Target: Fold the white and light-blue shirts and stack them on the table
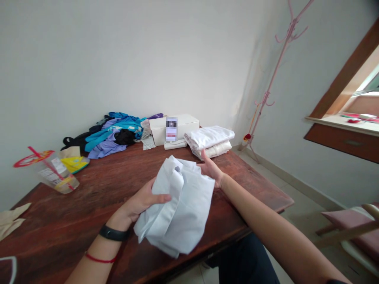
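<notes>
White cotton-like shirt (180,205), crumpled and partly folded, held just above the near edge of the dark reddish wooden tabletop (89,205), lower folds hanging past the edge. Pale, faintly bluish in the shadows, with soft creases and a rounded fold near the top that looks like a collar or sleeve. Left hand (142,201) gripping the shirt's left side, thumb lying across the cloth, fingers (160,198) clenched into the fabric; black band (114,233) and thin red string (99,259) on that wrist. Right hand (211,169) at the shirt's upper right edge, palm flat and thumb raised, fingers hidden behind the cloth, so cannot tell whether pinching or only pressing against it.

Farther back on the tabletop: stack of folded white garments (210,141) just beyond the right hand, white cardboard box (174,126) beside it, heap of blue, purple and black clothes (112,134) to the left. Plastic cup (57,175) with a red straw lying tilted near the left edge. Pink coat stand (272,79) in the corner against the white wall.
</notes>
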Tool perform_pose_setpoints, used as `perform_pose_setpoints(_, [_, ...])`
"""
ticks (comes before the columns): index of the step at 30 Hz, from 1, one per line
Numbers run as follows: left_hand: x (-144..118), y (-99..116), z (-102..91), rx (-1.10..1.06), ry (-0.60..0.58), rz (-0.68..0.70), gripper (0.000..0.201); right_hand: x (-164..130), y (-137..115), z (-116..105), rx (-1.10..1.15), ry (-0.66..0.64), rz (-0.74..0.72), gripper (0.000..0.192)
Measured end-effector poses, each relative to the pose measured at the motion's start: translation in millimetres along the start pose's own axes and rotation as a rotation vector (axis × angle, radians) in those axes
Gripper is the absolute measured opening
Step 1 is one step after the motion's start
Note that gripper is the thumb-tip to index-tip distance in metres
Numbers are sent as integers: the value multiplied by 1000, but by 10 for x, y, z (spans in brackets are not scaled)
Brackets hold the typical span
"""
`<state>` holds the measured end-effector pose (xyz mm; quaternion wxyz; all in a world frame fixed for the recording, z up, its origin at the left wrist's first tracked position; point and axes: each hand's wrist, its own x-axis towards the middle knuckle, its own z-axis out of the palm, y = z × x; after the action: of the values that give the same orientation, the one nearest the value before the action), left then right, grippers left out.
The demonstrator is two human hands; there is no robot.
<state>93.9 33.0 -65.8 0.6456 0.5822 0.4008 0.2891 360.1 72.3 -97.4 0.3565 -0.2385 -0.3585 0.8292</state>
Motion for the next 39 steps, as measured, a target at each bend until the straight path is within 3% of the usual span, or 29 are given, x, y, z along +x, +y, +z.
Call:
perform_pose_setpoints(3, [18,-48,-1,210,-82,118,85,30,88,-82,-128,2,101,77])
perform_pose_setpoints(6, [74,-137,-9,400,-41,223,86,59,186,-125,-235,-47,116,62])
perform_pose_setpoints(11, [114,-242,-65,515,-7,288,89,60,191,-83,-392,-64,200,48])
perform_pose_setpoints(19, [163,-352,-148,517,2,263,99,102,225,-22,-386,87,199,46])
perform_pose_setpoints(26, [188,-402,-162,460,-8,278,98,26,214,109,-582,-106,134,65])
perform_pose_setpoints(30, [212,-417,-199,347,-16,290,91,27,241,169,-603,72,117,54])
perform_pose_setpoints(34, [222,-385,-255,86,15,155,76,-76,16,235,-572,221,65,47])
perform_pose_setpoints(39, [235,-374,-346,-176,44,-9,73,-275,-731,414,-639,376,-66,38])
